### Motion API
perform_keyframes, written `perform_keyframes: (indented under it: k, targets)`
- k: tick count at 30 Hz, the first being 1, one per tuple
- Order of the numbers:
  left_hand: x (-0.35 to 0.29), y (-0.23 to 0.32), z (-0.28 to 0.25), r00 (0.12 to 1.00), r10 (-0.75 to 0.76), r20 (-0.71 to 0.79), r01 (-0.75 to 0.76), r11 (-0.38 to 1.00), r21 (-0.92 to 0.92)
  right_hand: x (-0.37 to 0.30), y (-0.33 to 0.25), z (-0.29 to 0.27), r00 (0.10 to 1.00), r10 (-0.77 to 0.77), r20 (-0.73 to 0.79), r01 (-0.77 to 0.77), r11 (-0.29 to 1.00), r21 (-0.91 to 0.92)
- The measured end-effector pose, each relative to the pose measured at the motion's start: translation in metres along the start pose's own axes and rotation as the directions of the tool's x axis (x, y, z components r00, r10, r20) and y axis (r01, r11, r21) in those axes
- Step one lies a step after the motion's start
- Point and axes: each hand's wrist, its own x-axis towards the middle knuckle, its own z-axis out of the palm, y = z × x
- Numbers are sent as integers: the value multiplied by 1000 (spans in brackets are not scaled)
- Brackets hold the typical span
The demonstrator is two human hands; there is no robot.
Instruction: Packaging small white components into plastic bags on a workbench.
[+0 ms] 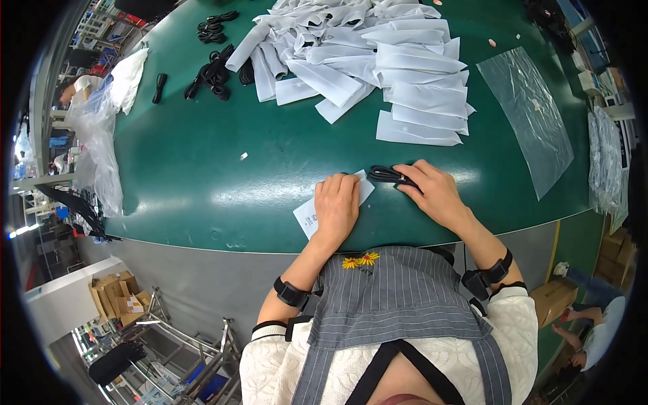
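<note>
My right hand (435, 192) grips a coiled black cable (386, 175) between thumb and fingers, near the front of the green table. Just left of it, my left hand (336, 206) is closed over a flat white sleeve (307, 217) with small dark print at its lower end. The sleeve's upper right end points toward the cable's end, and I cannot tell whether the two touch. My left fingers cover the sleeve's middle. Farther back lies a big pile of white sleeves (337, 57), several of them overlapped in a row (422, 94) on its right.
Loose black cable coils (214, 74) lie left of the pile, with a single coil (159, 88) farther left. A clear plastic bag (530, 115) is flat on the right of the green table (202, 155). Clear plastic (98, 142) hangs at the left edge. Another person (597, 324) is at lower right.
</note>
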Motion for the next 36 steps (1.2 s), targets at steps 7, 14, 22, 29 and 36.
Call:
perform_keyframes:
  k: [7, 14, 22, 29, 36]
  targets:
    - [3, 4, -7, 995, 32, -91, -39, 996, -82, 1, 1, 0, 989, -126, -82, 117, 987, -111]
    - [8, 16, -3, 993, 24, -115, -38, 992, -122, 2, -7, 6, 964, -256, -80, 241, 957, -162]
    - [36, 29, -29, 952, 76, -296, -178, 924, -339, 20, -42, -22, 947, -219, -237, 303, 854, 423]
    - [79, 43, -54, 912, -34, -408, -180, 862, -474, 16, -14, -42, 911, -85, -404, 294, 821, 489]
    - [168, 48, -86, 892, -118, -435, -127, 860, -494, -90, 188, -124, 391, 246, -887, -627, 776, -61]
